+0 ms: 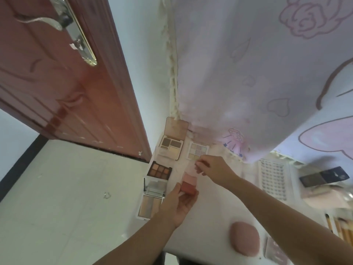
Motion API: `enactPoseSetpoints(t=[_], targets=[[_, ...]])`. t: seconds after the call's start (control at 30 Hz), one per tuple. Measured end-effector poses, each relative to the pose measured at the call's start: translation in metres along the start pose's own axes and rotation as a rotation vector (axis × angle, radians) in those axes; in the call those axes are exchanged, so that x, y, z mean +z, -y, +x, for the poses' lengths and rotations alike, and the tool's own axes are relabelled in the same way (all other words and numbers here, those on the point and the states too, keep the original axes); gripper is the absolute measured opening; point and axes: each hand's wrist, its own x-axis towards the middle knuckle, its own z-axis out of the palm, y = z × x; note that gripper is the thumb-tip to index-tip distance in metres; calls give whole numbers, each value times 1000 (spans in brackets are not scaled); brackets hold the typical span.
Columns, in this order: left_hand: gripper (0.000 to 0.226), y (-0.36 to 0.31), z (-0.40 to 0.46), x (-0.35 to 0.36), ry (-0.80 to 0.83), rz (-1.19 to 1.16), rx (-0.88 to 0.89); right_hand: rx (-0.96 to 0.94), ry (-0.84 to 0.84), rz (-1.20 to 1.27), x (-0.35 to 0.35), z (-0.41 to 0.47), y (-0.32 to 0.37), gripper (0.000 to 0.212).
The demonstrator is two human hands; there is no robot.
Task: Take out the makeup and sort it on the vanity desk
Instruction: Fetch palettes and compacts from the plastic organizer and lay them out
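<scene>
A small blush palette (189, 183) with pink and reddish pans is held over the white vanity desk (214, 205). My left hand (181, 203) grips its near end from below. My right hand (212, 167) pinches its clear lid (193, 168) at the far end. Open palettes lie along the desk's left side: a brown one with a raised lid (172, 147), a pale grid one (197, 153), a dark orange-brown one (160, 170) and a white mirrored one (151, 197).
A pink puff (244, 239) lies near the front edge. A white tray of false lashes (273, 180), a dark palette (322, 177) and brushes (340, 226) are at the right. A patterned curtain (267, 73) hangs behind; a red-brown door (66, 83) stands left.
</scene>
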Motion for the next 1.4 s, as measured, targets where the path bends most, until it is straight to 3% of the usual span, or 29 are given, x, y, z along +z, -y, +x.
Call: enactPoseSetpoints(t=[0.17,0.37,0.57,0.7,0.8,0.97,1.03,1.13,1.23,1.4], targets=[[17,-3,2,-2,-130,-17,128,-118,-22,-181,19,21,17,20],[10,0,-4,4,-207,-51,178,-107,-13,-183,28,24,15,22],[14,21,-2,15,-222,125,134,-80,-78,-186,-1,8,-7,25],[11,51,7,44,-144,322,70,39,-178,-481,-58,-26,-61,22],[15,71,22,75,-91,437,37,118,-66,-742,-78,-52,-98,29],[15,86,40,104,-32,575,24,30,-36,-937,-70,-61,-117,32],[16,81,41,104,-15,584,32,-75,-77,-845,-67,-60,-111,31],[18,69,38,97,49,504,19,-143,-139,-506,-64,-59,-92,25],[21,58,37,89,66,459,32,-46,-89,-187,-63,-56,-75,18],[29,52,42,76,-29,603,135,111,-93,121,-66,-33,-65,10]])
